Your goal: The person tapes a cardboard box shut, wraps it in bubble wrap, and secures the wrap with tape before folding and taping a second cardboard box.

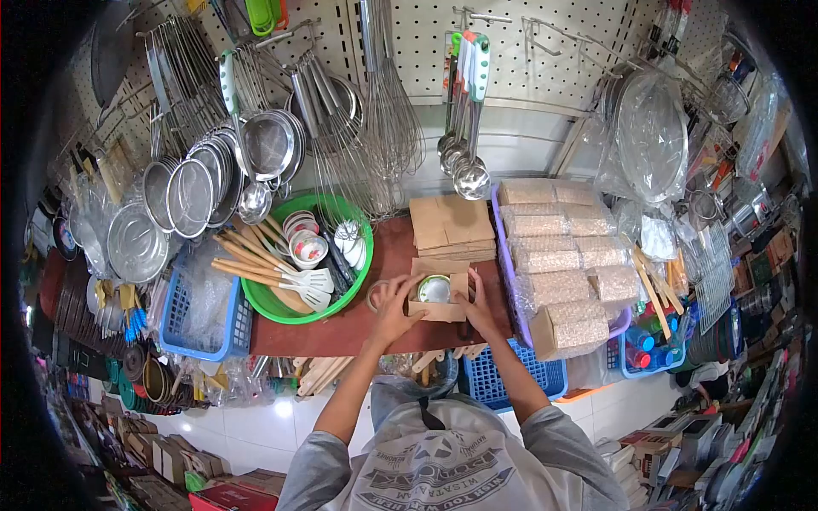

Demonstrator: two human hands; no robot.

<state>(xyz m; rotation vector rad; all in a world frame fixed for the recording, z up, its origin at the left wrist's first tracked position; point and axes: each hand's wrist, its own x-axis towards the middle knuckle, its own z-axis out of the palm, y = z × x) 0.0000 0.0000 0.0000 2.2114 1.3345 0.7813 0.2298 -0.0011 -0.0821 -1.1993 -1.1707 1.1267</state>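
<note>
1. Box (pixel 439 312) of matt brown card sits on the tabletop (pixel 390 255), flaps unclosed, a round, green-rimmed dish (pixel 435 289) already inside.
2. Left hand (pixel 396 311): fingers part-spread, curved against the box's left side. Right hand (pixel 475 305): fingers nearly closed, gripping its right wall.
3. Beyond the box, brown cartons (pixel 452 223) lie stacked; to its right, blocky parcels (pixel 558 289) look finished, in glossy bubble wrap.

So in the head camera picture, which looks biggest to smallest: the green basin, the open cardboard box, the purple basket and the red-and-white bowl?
1. purple basket
2. green basin
3. open cardboard box
4. red-and-white bowl
</note>
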